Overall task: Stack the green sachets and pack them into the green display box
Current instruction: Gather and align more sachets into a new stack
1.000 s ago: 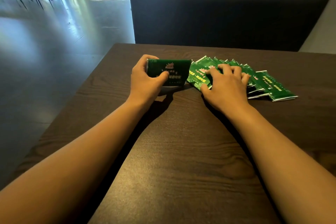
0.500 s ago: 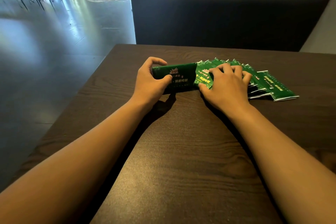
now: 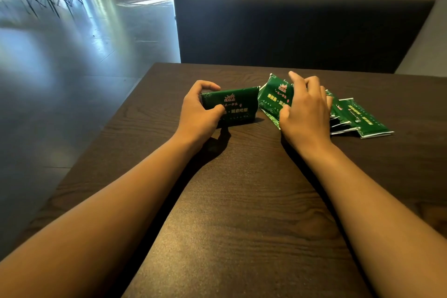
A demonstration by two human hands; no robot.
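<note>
Several green sachets [image 3: 278,94] just right of the green display box [image 3: 232,109] have lifted, pinched by the right hand [image 3: 307,113]; left hand [image 3: 196,113] grips the box, so packing seems near.

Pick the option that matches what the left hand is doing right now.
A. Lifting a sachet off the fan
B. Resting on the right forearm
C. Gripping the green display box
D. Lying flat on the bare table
C: the left hand has its thumb on the front and its fingers curled over the top of the green display box, which stands beside the fanned sachets.
</note>
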